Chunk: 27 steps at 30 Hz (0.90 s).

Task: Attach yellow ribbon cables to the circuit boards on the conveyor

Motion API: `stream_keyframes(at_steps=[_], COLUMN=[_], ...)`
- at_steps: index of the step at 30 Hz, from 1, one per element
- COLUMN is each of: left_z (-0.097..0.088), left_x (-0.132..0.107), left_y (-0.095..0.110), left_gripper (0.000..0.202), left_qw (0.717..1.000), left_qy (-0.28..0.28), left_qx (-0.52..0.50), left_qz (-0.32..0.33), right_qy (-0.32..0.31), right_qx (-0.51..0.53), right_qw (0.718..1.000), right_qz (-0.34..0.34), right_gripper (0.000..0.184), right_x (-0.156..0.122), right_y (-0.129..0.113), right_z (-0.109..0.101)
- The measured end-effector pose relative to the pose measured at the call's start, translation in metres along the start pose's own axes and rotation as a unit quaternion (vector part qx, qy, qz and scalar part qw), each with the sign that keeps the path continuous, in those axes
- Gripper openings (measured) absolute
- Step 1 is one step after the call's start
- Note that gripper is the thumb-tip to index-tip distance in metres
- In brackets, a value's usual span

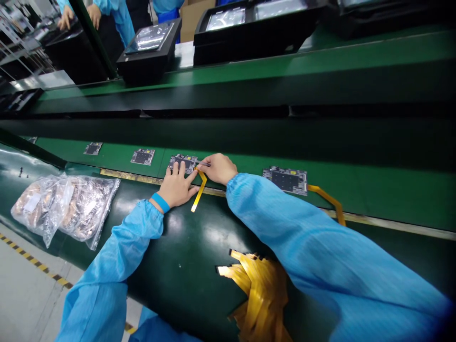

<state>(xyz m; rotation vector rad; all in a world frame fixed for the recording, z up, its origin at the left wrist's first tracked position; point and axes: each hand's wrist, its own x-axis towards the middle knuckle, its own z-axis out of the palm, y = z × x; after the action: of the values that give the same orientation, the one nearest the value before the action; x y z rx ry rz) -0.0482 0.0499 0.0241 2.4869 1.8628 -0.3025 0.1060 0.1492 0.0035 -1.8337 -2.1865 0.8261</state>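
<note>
1. The left hand (177, 186) lies palm down with its fingers spread. The fingertips rest on the near half of a small grey-and-black circuit board (187, 158), and the thumb points right.
2. The left forearm, in a light blue sleeve with a blue wristband (160, 202), runs from near left up to the board. The wrist is low over the dark green glossy bench top (185, 256).
3. The right hand (220, 168) is curled in a loose fist just right of the board, knuckles up. Thumb and forefinger are pressed together at the far end of a yellow flat ribbon cable (198, 194), where it meets the board's right edge. Whether a thin tool is also in the pinch is too small to tell.
4. The right forearm reaches in from near right, crossing above a heap of yellow ribbon strips (258, 289) on the bench's near edge.
5. The pinched ribbon slants from the board toward the near left. Its free end lies on the bench, between the two wrists.
6. The board sits on the near edge of a green conveyor belt (374, 190). Two similar boards (142, 156) lie to its left, and one with a ribbon attached (285, 180) lies to its right.
7. Clear plastic bags of parts (67, 206) lie on the bench at left.
8. On the far side stand black trays (149, 45). Another person's hands (80, 15) show at far left.
</note>
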Motion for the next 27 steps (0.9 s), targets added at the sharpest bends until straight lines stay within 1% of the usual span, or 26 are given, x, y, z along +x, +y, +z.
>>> stream_keyframes(at_steps=[4,8,9,12,14,16,20,24,27], left_z=[-0.001,0.000,0.000,-0.001,-0.002,-0.004,-0.005,-0.002,0.000], left_x=[0.001,0.003,0.003,0.004,0.004,0.005,0.007,0.009,0.011], left_y=[0.006,0.010,0.011,0.014,0.017,0.019,0.023,0.028,0.030], left_gripper=[0.064,0.065,0.064,0.063,0.063,0.064,0.067,0.067,0.066], left_qw=[1.000,1.000,1.000,1.000,1.000,1.000,1.000,1.000,1.000], left_qy=[0.004,0.002,0.001,0.009,0.011,0.006,-0.006,-0.006,-0.001], left_qx=[0.003,0.011,0.012,0.015,0.017,0.020,0.022,0.019,0.006], left_qz=[-0.007,-0.003,-0.003,-0.006,-0.006,-0.006,-0.003,-0.006,-0.007], right_qy=[-0.006,0.001,0.003,-0.004,-0.010,-0.014,-0.021,-0.028,-0.026], right_qx=[-0.011,-0.044,-0.054,-0.065,-0.061,-0.064,-0.093,-0.118,-0.109], right_qw=[1.000,0.998,0.997,0.995,0.995,0.995,0.993,0.990,0.991], right_qz=[-0.014,-0.034,-0.047,-0.078,-0.080,-0.076,-0.074,-0.077,-0.077], right_gripper=[0.025,0.044,0.045,0.034,0.025,0.020,0.020,0.023,0.023], right_x=[-0.003,-0.009,-0.010,-0.013,-0.014,-0.014,-0.011,-0.009,-0.013], right_y=[0.005,0.006,0.005,0.003,0.003,0.005,0.013,0.018,0.022], right_z=[-0.004,-0.011,-0.012,-0.015,-0.015,-0.015,-0.016,-0.018,-0.020])
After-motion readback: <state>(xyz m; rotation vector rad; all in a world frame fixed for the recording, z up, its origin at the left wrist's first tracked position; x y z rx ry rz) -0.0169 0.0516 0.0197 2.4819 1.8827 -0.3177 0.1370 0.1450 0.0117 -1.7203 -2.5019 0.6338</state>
